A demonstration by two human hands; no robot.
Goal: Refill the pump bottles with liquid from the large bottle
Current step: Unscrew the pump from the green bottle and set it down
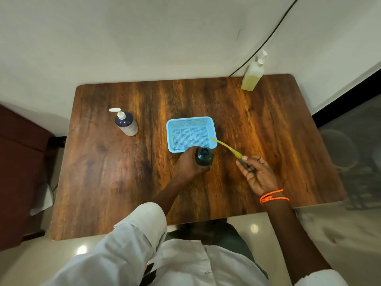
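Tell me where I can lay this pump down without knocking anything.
Bare wood lies right of the blue basket, toward the yellow bottle, and left of it below the dark pump bottle. Crowded: the open bottle against the basket's near edge.

The person wears a loose white shirt; its left sleeve (132,228) is rolled up in a thick cuff near the elbow, and the right sleeve (317,277) ends partway up the forearm. Both forearms are bare. A thin orange cord (273,196) loops twice around the right wrist. Dark trousers (233,236) show below the shirt.
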